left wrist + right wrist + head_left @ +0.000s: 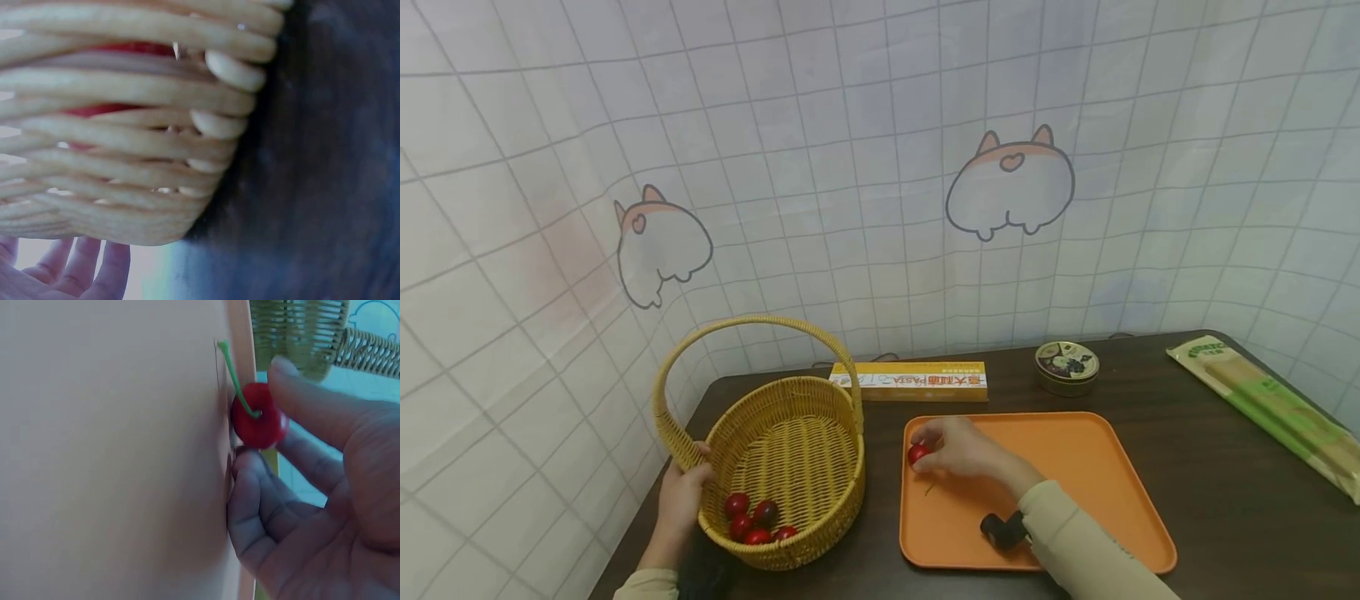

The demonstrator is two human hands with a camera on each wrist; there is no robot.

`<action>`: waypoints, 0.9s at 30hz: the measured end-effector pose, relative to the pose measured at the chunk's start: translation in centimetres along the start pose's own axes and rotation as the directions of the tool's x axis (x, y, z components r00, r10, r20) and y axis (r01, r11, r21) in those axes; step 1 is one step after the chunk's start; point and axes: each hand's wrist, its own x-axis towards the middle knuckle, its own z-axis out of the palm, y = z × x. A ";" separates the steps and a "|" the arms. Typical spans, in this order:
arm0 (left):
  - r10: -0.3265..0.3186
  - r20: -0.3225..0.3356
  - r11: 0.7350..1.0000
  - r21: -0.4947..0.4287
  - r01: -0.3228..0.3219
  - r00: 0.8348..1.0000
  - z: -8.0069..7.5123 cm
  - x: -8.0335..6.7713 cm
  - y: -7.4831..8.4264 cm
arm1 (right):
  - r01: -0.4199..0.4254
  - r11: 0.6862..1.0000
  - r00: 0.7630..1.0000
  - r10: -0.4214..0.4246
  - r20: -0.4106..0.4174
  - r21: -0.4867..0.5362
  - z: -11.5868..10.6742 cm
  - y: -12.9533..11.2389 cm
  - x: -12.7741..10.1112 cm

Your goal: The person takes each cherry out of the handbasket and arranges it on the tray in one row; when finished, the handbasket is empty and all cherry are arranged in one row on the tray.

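A yellow wicker basket (pixel 790 467) with a tall handle stands on the dark table at the left, with several red cherries (pixel 752 517) in its near side. My left hand (pixel 683 498) grips the basket's left rim where the handle meets it. In the left wrist view the basket weave (pixel 125 131) fills the frame, with red showing through. My right hand (pixel 958 448) is over the far left part of the orange tray (pixel 1097 467) and pinches a red cherry (pixel 917 454) with a green stem (pixel 234 378); the cherry (pixel 257 419) sits between my fingertips.
A yellow pasta box (pixel 917 381) lies behind the tray by the wall. A small round tin (pixel 1066 365) stands to its right. A long green packet of noodles (pixel 1277 408) lies at the table's right edge. A tiled curtain wall closes the back and left.
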 end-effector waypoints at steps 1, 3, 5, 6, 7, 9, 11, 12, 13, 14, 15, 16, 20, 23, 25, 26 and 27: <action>0.001 0.002 1.000 -0.004 -0.001 1.000 0.1 0.0 0.0 | 0.001 1.000 1.000 -0.001 0.010 0.003 -0.2 0.0 0.0; 0.005 0.002 1.000 -0.007 -0.005 1.000 0.2 0.1 -0.1 | -0.007 1.000 0.999 0.006 0.032 0.009 -0.5 0.1 -0.2; 0.006 0.010 1.000 -0.015 -0.006 1.000 0.3 0.1 -0.2 | -0.019 1.000 0.999 0.018 0.048 0.020 -0.7 0.2 -0.3; 0.006 0.010 1.000 -0.013 -0.006 1.000 0.4 0.2 -0.2 | -0.023 1.000 0.998 0.021 0.054 0.022 -0.8 0.2 -0.4; 0.007 0.012 1.000 -0.010 -0.007 1.000 0.4 0.2 -0.3 | -0.027 0.999 0.998 0.026 0.057 0.024 -0.9 0.2 -0.4; 0.001 0.010 1.000 -0.002 -0.001 1.000 0.4 0.2 -0.3 | -0.037 0.999 0.998 0.036 0.052 0.021 -1.0 0.1 -0.6; -0.001 0.007 1.000 0.003 0.001 1.000 0.5 0.2 -0.2 | -0.039 0.999 0.999 0.039 0.022 0.010 -1.1 -0.1 -0.7; -0.001 0.001 1.000 0.007 0.001 1.000 0.5 0.2 -0.2 | -0.040 0.999 0.999 0.040 0.001 0.007 -1.2 -0.2 -0.7; 0.001 -0.005 1.000 0.011 -0.001 1.000 0.5 0.2 -0.2 | -0.036 0.999 0.999 0.036 -0.027 0.001 -1.3 -0.4 -0.7; 0.003 -0.015 1.000 0.011 -0.003 1.000 0.5 0.2 -0.1 | -0.029 1.000 0.998 0.028 -0.056 -0.002 -1.3 -0.7 -0.7; 0.007 -0.026 1.000 0.011 -0.007 1.000 0.5 0.2 0.0 | -0.018 1.000 0.996 0.018 -0.086 0.000 -1.4 -1.1 -0.7; 0.010 -0.034 1.000 0.011 -0.010 0.999 0.5 0.2 0.1 | -0.002 1.000 0.994 0.002 -0.113 0.000 -1.5 -1.5 -0.7; 0.018 -0.064 1.000 0.008 -0.018 0.998 0.4 0.1 0.3 | 0.063 0.997 0.983 -0.055 -0.175 0.041 -1.6 -3.8 -1.0; 0.023 -0.084 1.000 0.022 -0.021 0.996 0.3 0.0 0.4 | 0.121 0.989 0.980 -0.106 -0.169 0.081 -1.4 -5.8 -1.4; 0.025 -0.094 0.999 0.029 -0.022 0.995 0.3 -0.1 0.3 | 0.159 0.981 0.978 -0.142 -0.153 0.108 -1.0 -6.9 -1.7; 0.028 -0.100 0.999 0.033 -0.024 0.995 0.3 -0.1 0.3 | 0.180 0.977 0.976 -0.163 -0.143 0.114 -0.7 -7.3 -1.8; 0.030 -0.105 0.999 0.037 -0.027 0.994 0.3 -0.2 0.2 | 0.200 0.972 0.974 -0.184 -0.133 0.120 -0.4 -7.8 -1.9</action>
